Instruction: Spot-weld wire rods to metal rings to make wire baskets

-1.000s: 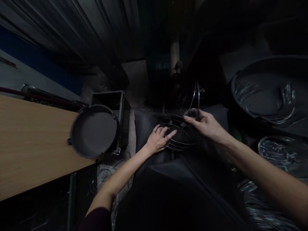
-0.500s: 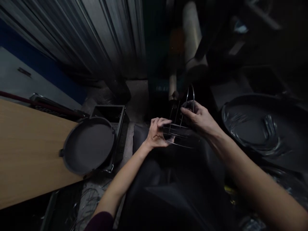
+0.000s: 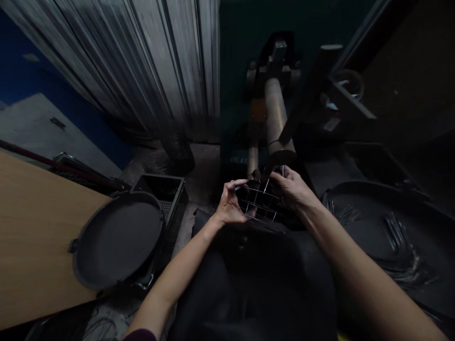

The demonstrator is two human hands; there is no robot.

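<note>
My left hand [image 3: 232,204] grips the left side of a small wire rack [image 3: 261,206] made of thin crossing metal rods, thumb below and fingers above. My right hand [image 3: 292,187] is closed on a bent wire [image 3: 266,185] at the rack's far right side; part of that wire is hidden by the fingers. Both hands are just under a thick metal cylinder [image 3: 277,118] that sticks out from a dark green machine [image 3: 236,61]. A thinner rod [image 3: 253,161] of the machine ends right beyond the rack, close to my left fingertips; whether they touch I cannot tell.
To the right is a large dark round tub [image 3: 369,237] with bundles of bent wires [image 3: 400,239]. At left, another round dark tub [image 3: 119,241] stands beside a wooden board [image 3: 39,237] and a black plastic crate [image 3: 174,189]. Corrugated metal sheet [image 3: 159,61] rises behind.
The view has tilted up, showing more of the machine. The rack and both hands now sit closer beneath the cylinder. The upright wire loop by my right hand is now mostly hidden.
</note>
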